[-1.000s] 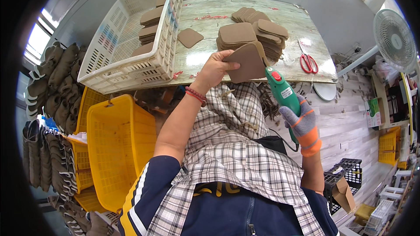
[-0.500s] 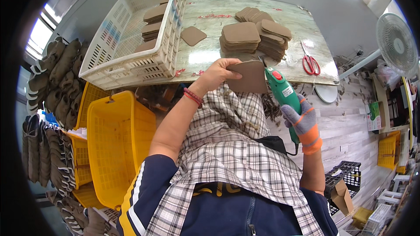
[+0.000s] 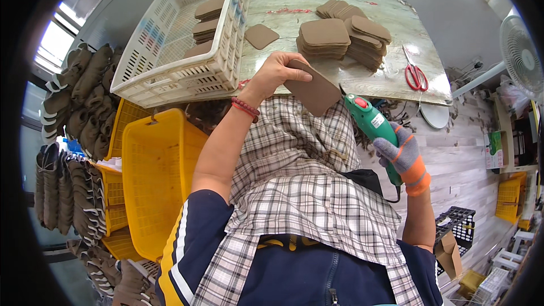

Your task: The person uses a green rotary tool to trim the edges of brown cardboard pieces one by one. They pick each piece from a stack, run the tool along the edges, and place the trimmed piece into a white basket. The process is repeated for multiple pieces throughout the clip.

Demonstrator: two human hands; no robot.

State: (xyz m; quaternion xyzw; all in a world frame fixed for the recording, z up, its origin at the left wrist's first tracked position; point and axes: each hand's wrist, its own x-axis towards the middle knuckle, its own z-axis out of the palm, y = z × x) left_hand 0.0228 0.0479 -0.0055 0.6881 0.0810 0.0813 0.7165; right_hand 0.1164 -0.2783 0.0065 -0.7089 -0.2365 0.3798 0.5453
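My bare left hand (image 3: 279, 73), with red bead bracelets at the wrist, pinches a flat brown rounded-corner pad (image 3: 315, 92) by its upper left part. The pad hangs tilted above my plaid apron, near the table's front edge. In a grey and orange glove, my right hand (image 3: 405, 161) is wrapped round a green corded electric cutter (image 3: 369, 118) with a red button. Its dark tip meets or almost meets the pad's right corner; I cannot tell whether they touch. Stacks of similar pads (image 3: 324, 34) stand on the table beyond, and a single pad (image 3: 262, 36) lies left of them.
A white plastic crate (image 3: 170, 79) holding more pads stands on the table's left. Red-handled scissors (image 3: 416, 76) lie at the table's right. Below left is a yellow bin (image 3: 153, 181), beside hanging bundles of brown pieces (image 3: 85, 107). A white fan (image 3: 520, 56) stands far right.
The pad has turned clockwise in my left hand, its right corner now toward the cutter's tip. My view has shifted slightly. Both hands keep their hold.
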